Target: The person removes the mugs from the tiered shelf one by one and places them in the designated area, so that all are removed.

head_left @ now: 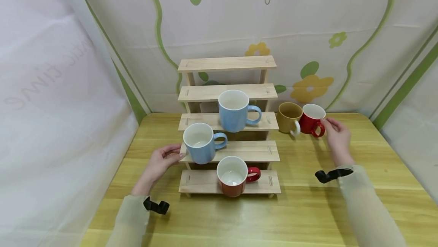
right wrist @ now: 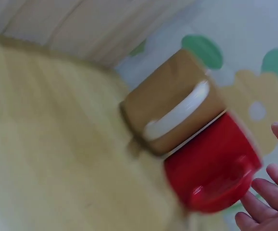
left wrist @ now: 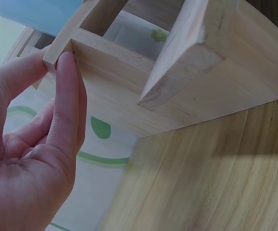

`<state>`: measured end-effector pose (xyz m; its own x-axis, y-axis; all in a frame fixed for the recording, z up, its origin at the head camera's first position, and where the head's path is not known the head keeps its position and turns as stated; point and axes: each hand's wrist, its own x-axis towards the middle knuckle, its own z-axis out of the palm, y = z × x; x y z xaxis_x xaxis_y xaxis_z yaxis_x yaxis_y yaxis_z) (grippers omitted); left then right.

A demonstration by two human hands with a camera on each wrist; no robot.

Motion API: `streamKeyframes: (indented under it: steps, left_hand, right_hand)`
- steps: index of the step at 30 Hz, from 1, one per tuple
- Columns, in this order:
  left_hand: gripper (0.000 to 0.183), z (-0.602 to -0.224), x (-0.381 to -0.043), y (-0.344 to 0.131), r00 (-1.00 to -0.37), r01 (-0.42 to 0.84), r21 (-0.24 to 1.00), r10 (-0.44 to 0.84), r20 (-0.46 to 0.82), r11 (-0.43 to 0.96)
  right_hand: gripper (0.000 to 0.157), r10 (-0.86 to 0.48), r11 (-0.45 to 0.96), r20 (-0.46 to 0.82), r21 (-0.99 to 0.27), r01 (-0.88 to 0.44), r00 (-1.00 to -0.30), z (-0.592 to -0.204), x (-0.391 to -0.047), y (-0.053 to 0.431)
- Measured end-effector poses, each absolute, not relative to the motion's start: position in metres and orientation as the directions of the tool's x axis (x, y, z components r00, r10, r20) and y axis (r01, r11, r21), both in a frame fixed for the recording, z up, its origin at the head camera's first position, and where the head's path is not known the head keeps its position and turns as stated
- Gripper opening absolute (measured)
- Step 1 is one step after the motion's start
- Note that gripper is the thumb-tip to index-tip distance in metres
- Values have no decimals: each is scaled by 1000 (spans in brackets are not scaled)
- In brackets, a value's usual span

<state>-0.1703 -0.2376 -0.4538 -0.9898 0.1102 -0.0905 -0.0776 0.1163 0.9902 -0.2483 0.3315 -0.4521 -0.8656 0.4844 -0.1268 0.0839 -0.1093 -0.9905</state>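
Observation:
At its left end, a stepped wooden shelf is pinched by my left hand, thumb over the board and fingers beneath. A light blue mug stands on that same step. My right hand is beside a red mug on the table, its fingers loosely bent. In the right wrist view the fingertips are right at the red mug's handle side and do not curl round it. A mustard mug with a white handle stands against the red one.
Another light blue mug stands on the middle step, and a reddish-brown mug with a red handle on the lowest. The shelf stands on a wood-grain table. A patterned cloth hangs behind, with cloth walls at both sides.

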Motion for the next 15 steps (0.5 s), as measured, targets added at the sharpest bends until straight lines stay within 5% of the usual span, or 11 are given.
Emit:
streamKeyframes:
  steps: [7,15]
  left_hand:
    - [49,-453,-170,-237,-990,-79,990,108,-92,116]
    - [48,-454,-170,-237,-990,-72,990,113,-86,122]
  right_hand:
    - [46,477,-97,11,-993,-66,-879,-406,-246,320]
    - [57,331,9,149,-988,-155,-932,-363,-235,295]
